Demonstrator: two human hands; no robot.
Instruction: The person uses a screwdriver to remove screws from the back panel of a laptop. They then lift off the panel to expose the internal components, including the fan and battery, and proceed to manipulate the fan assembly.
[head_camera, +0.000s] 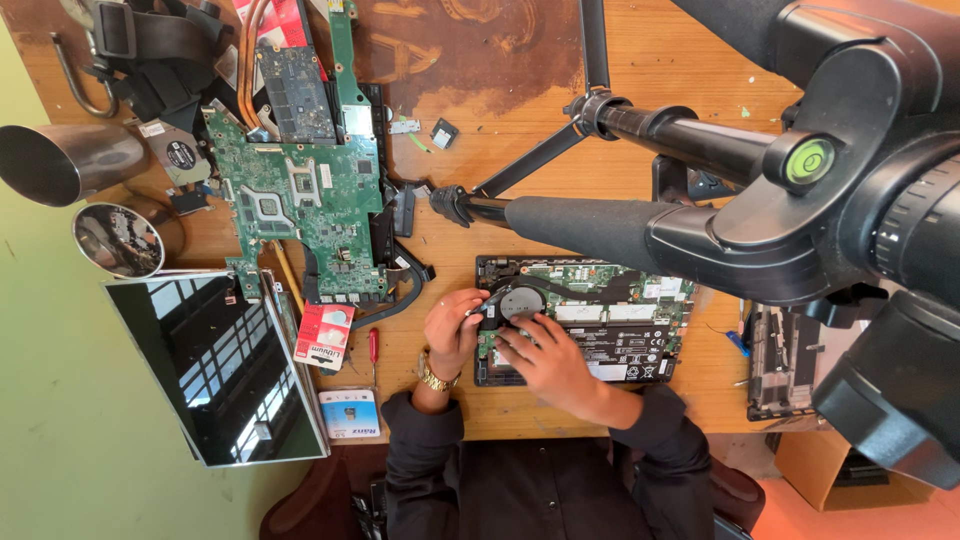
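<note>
I am looking straight down at a wooden worktop (690, 70) cluttered with computer parts. In front of me lies an opened laptop (585, 320), its bottom cover off, showing green circuit board, black panels and a round fan (521, 301) near its left end. My left hand (452, 330), with a gold watch at the wrist, rests at the laptop's left edge, its fingers curled together around a small dark part just beside the fan; I cannot tell exactly what that part is. My right hand (548, 360) lies on the laptop's lower left area, fingers bent and pressed down close to the fan; whether they pinch anything I cannot tell. Both sleeves are black.

To the left lies a large green motherboard (300, 200), and below it a detached screen panel (215, 365) reflecting windows. A red-handled screwdriver (373, 350) lies between the panel and my left hand, beside a red and white card (324, 335). A black camera tripod (720, 190) looms across the upper right, above the laptop.
</note>
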